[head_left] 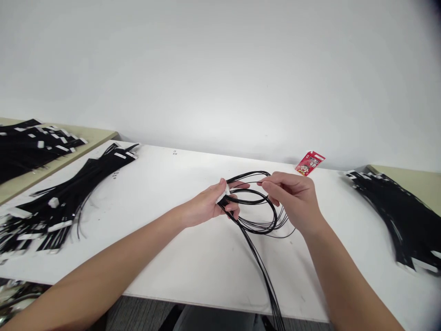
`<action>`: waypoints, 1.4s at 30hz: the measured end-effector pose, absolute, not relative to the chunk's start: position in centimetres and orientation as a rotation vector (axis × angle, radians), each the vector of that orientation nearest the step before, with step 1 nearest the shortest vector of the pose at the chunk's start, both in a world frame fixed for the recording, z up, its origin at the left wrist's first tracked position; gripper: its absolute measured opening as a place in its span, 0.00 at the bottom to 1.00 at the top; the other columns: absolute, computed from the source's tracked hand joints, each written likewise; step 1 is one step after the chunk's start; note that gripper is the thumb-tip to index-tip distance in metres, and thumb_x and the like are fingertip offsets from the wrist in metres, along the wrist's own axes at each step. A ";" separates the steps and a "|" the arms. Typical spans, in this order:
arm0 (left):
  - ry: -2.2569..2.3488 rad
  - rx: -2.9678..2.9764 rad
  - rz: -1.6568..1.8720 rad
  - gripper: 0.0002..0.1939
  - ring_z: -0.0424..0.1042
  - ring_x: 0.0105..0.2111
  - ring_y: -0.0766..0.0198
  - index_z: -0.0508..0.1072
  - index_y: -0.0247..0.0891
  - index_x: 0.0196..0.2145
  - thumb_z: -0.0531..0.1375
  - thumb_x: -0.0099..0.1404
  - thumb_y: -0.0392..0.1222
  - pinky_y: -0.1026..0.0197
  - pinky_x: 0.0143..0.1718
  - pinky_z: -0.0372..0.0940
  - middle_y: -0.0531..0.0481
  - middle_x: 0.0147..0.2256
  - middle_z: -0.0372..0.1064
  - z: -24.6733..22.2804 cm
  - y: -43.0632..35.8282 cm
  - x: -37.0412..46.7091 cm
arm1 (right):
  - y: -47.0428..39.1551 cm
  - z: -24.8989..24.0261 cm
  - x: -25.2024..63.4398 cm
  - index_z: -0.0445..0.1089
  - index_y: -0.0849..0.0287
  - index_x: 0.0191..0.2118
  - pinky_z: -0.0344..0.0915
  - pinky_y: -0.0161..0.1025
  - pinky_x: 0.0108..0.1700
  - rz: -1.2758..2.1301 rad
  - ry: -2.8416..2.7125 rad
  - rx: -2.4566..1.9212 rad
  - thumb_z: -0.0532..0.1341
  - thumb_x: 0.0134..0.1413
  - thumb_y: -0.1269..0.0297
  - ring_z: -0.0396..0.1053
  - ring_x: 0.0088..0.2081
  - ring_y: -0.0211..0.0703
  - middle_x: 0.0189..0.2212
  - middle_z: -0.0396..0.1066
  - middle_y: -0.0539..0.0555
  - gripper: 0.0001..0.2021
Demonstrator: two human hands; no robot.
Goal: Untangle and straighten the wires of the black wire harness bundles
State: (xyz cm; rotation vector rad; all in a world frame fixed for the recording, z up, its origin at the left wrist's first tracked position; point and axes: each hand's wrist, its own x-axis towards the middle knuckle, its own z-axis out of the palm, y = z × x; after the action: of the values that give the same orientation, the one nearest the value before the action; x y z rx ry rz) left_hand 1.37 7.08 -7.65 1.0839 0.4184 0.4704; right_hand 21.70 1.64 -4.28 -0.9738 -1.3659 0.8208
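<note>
Above the middle of the white table, my left hand [215, 202] is closed around a white connector [223, 195] from which black wires run. Some of the black wires [275, 216] curl into loops to the right of the connector, while others [257, 257] hang down past the table's front edge. To the right, my right hand [289, 195] pinches a thin black wire at the upper part of the loops. Its fingertips hide the pinched spot.
The white table [165, 184] stands against a pale wall. Bundles of black cables with white connectors lie at left [79, 188], far left [31, 145] and right [399, 216]. A red packet [309, 163] rests near the wall. Dark clutter [17, 299] shows below the table at lower left.
</note>
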 end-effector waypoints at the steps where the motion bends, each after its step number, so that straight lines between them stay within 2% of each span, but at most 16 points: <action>1: 0.407 1.095 0.463 0.30 0.67 0.31 0.62 0.66 0.39 0.54 0.43 0.68 0.63 0.53 0.45 0.56 0.56 0.24 0.52 -7.6 7.1 1.3 | 1.7 -4.3 21.7 0.78 0.55 0.29 0.49 0.34 0.21 0.821 -1.365 -0.970 0.65 0.52 0.68 0.54 0.20 0.31 0.17 0.61 0.47 0.05; 6: 0.377 1.129 0.432 0.33 0.66 0.32 0.62 0.62 0.39 0.60 0.41 0.68 0.62 0.52 0.46 0.55 0.56 0.24 0.52 -7.3 7.0 1.2 | 1.7 -4.4 21.9 0.78 0.53 0.30 0.51 0.33 0.21 0.817 -1.408 -0.935 0.64 0.53 0.67 0.56 0.20 0.31 0.19 0.63 0.47 0.05; 12: 0.356 1.178 0.386 0.36 0.65 0.32 0.61 0.56 0.39 0.64 0.41 0.68 0.63 0.52 0.47 0.54 0.56 0.24 0.51 -6.9 6.8 1.1 | 1.6 -4.4 21.7 0.77 0.54 0.30 0.49 0.33 0.21 0.838 -1.412 -0.958 0.63 0.53 0.68 0.53 0.20 0.29 0.18 0.60 0.46 0.05; 17: 0.350 1.161 0.379 0.34 0.65 0.32 0.61 0.58 0.40 0.63 0.41 0.68 0.62 0.52 0.46 0.54 0.56 0.23 0.51 -6.8 6.8 1.2 | 1.4 -4.2 21.6 0.76 0.57 0.28 0.48 0.33 0.21 0.829 -1.410 -1.021 0.64 0.51 0.67 0.52 0.20 0.30 0.18 0.60 0.46 0.04; 20: 0.354 1.167 0.392 0.34 0.65 0.31 0.61 0.60 0.40 0.62 0.43 0.68 0.63 0.53 0.44 0.56 0.56 0.22 0.51 -6.9 6.8 1.2 | 1.3 -4.1 21.6 0.72 0.59 0.23 0.48 0.34 0.22 0.757 -1.429 -1.153 0.63 0.47 0.71 0.51 0.21 0.31 0.18 0.59 0.47 0.05; 25: 0.420 1.194 0.378 0.31 0.67 0.32 0.60 0.62 0.42 0.61 0.43 0.69 0.61 0.52 0.47 0.55 0.54 0.23 0.54 -7.1 7.0 1.0 | 1.5 -4.5 21.5 0.66 0.59 0.20 0.49 0.34 0.22 0.381 -1.619 -1.227 0.57 0.41 0.77 0.50 0.21 0.32 0.17 0.56 0.46 0.07; 28: 0.458 1.200 0.340 0.31 0.67 0.34 0.60 0.63 0.42 0.61 0.42 0.69 0.61 0.51 0.48 0.55 0.54 0.24 0.55 -7.2 7.0 0.9 | 1.7 -4.8 21.7 0.66 0.59 0.23 0.49 0.34 0.21 -0.051 -1.771 -1.082 0.58 0.43 0.78 0.50 0.20 0.31 0.18 0.55 0.46 0.07; 30: 0.458 1.197 0.325 0.32 0.67 0.34 0.60 0.62 0.42 0.62 0.42 0.69 0.61 0.50 0.49 0.55 0.54 0.24 0.54 -7.1 7.0 0.9 | 1.7 -5.0 21.9 0.66 0.58 0.25 0.49 0.33 0.21 -0.212 -1.861 -0.994 0.58 0.45 0.79 0.50 0.21 0.31 0.19 0.56 0.47 0.08; 38: 0.461 1.267 0.284 0.31 0.66 0.33 0.60 0.66 0.42 0.58 0.42 0.69 0.61 0.52 0.49 0.56 0.54 0.23 0.55 -7.1 7.0 1.0 | 2.0 -5.4 21.5 0.72 0.57 0.35 0.56 0.33 0.22 0.050 -1.954 -0.946 0.61 0.55 0.72 0.57 0.21 0.32 0.22 0.64 0.49 0.04; 42: 0.479 1.271 0.269 0.31 0.66 0.33 0.60 0.68 0.42 0.56 0.42 0.68 0.62 0.51 0.49 0.56 0.53 0.23 0.56 -7.0 6.9 1.1 | 2.1 -5.8 21.3 0.74 0.57 0.36 0.57 0.33 0.23 0.156 -1.944 -0.908 0.60 0.57 0.72 0.60 0.23 0.33 0.24 0.66 0.50 0.05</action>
State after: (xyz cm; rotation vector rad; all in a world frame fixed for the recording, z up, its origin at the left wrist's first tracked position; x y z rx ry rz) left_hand 1.08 6.93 -7.00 1.2706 0.4794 0.2685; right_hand 21.26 2.09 -5.76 -0.9085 -1.9441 0.1560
